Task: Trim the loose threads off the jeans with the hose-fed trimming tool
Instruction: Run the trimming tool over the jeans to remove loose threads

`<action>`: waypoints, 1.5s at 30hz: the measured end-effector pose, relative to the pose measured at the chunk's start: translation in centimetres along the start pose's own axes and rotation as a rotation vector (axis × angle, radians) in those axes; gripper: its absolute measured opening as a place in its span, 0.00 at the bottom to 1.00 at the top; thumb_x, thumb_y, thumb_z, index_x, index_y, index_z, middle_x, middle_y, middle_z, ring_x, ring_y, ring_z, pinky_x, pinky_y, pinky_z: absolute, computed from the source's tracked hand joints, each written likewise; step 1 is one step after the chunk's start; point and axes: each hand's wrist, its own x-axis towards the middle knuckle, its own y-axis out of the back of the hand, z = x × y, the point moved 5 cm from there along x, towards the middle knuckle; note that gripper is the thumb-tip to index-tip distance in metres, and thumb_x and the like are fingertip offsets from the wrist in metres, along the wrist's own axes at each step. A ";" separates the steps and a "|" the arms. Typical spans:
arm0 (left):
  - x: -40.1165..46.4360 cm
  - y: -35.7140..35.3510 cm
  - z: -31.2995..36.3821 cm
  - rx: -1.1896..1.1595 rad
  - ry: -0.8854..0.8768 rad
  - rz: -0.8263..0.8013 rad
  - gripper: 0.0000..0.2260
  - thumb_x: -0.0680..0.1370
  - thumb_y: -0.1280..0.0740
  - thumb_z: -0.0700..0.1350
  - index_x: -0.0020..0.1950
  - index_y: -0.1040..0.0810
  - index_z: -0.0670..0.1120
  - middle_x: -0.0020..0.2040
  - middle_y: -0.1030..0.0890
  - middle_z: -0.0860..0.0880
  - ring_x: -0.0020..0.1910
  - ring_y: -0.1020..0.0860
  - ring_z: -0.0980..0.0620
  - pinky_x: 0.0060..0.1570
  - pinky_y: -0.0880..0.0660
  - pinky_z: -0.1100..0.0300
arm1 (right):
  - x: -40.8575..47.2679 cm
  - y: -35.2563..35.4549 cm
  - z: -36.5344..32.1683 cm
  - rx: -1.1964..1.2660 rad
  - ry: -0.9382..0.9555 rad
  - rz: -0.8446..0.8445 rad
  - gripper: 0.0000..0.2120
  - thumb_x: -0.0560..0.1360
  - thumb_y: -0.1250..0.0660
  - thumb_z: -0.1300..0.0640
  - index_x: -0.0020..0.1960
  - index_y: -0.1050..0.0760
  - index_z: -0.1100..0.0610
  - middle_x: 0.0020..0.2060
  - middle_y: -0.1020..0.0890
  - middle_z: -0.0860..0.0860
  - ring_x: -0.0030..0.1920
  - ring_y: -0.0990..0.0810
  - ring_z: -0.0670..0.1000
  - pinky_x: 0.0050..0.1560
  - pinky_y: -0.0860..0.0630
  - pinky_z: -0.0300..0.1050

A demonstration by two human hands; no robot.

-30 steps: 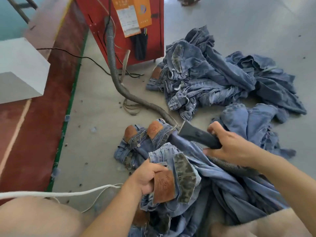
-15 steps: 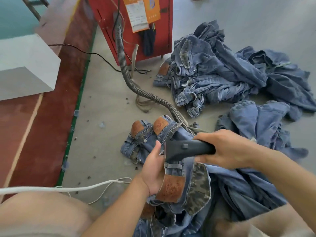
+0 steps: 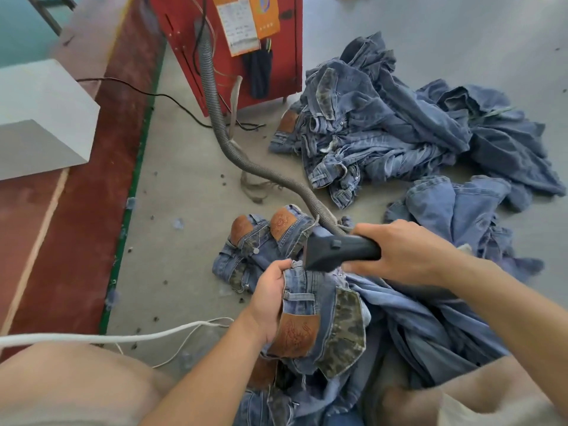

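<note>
The right hand (image 3: 405, 253) has its fingers wrapped around the handle of the black trimming tool (image 3: 339, 252), whose wide mouth points left and sits at the top edge of the jeans (image 3: 310, 305) lying across the person's lap. The left hand (image 3: 270, 298) pinches that waistband just left of the tool head, above a brown leather patch (image 3: 295, 335). A grey ribbed hose (image 3: 221, 124) runs from the tool across the floor (image 3: 172, 229) to a red machine (image 3: 246, 41) at the far side. A pile of jeans (image 3: 399, 130) lies far right.
</note>
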 end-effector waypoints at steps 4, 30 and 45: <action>-0.2 0.3 0.3 0.014 -0.003 -0.007 0.27 0.80 0.44 0.54 0.69 0.21 0.37 0.67 0.21 0.34 0.65 0.22 0.35 0.68 0.28 0.43 | 0.0 2.7 1.8 0.126 -0.086 0.106 0.15 0.69 0.34 0.26 0.44 0.30 0.35 0.36 0.21 0.31 0.36 0.22 0.37 0.35 0.30 0.41; 2.3 8.1 -2.6 1.043 0.128 0.632 0.16 0.82 0.34 0.43 0.69 0.25 0.39 0.62 0.20 0.39 0.62 0.21 0.39 0.65 0.24 0.45 | 0.5 -3.7 3.4 -0.369 0.064 -0.011 0.12 0.80 0.38 0.38 0.59 0.33 0.41 0.47 0.21 0.43 0.52 0.18 0.51 0.46 0.35 0.48; 2.5 2.2 1.2 0.148 0.079 0.347 0.29 0.74 0.29 0.66 0.58 0.15 0.41 0.55 0.15 0.34 0.54 0.16 0.33 0.56 0.20 0.35 | -2.6 2.0 6.8 0.047 -0.092 0.107 0.13 0.77 0.28 0.41 0.56 0.30 0.37 0.43 0.20 0.38 0.45 0.22 0.46 0.45 0.25 0.51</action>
